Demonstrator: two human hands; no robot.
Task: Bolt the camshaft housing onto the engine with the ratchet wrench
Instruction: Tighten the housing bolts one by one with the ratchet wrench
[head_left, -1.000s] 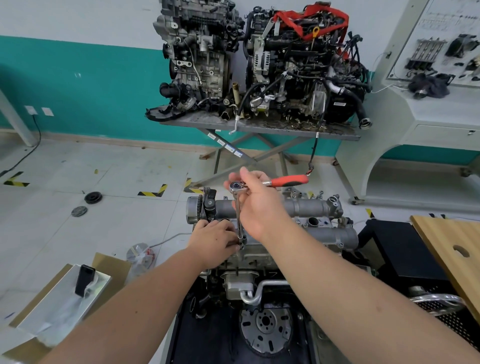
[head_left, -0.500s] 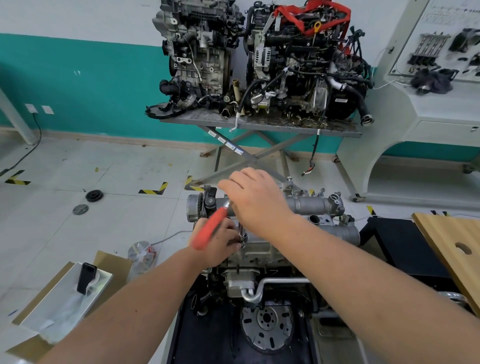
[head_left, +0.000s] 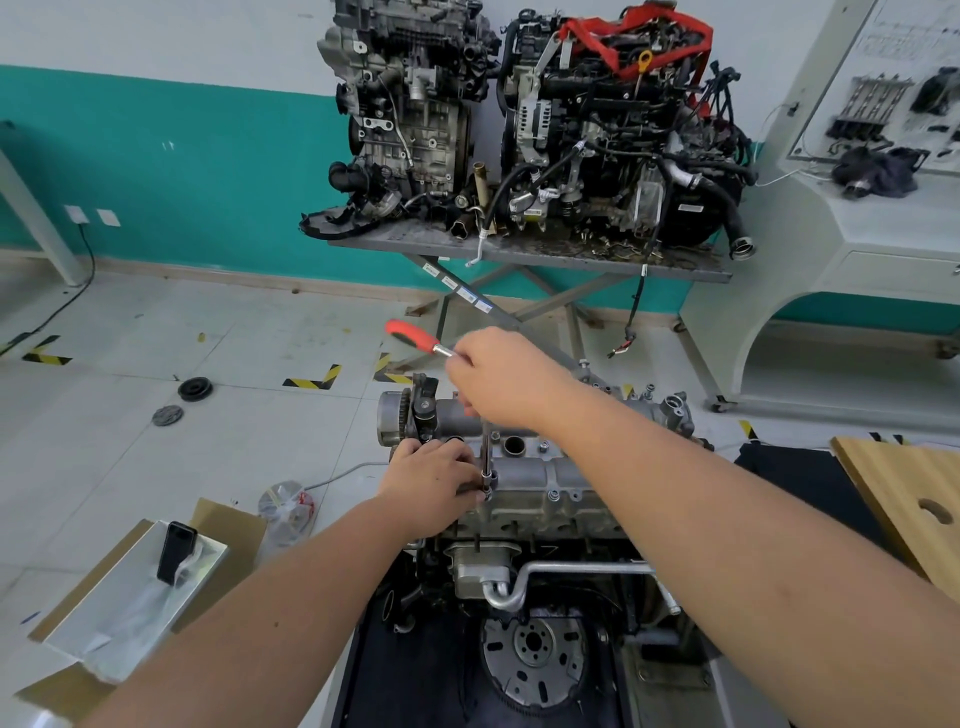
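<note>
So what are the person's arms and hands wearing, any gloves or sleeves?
Nothing that shows: the left hand and right hand are bare, without gloves, rings or a watch. Both forearms are bare too, no sleeve reaching into view.

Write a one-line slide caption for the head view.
Right hand turns the red-handled ratchet wrench while the left hand steadies its extension on the camshaft housing.

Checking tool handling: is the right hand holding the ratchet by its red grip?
No. The right hand grips the ratchet wrench at its head end, while the red grip sticks out free to the upper left.
</note>
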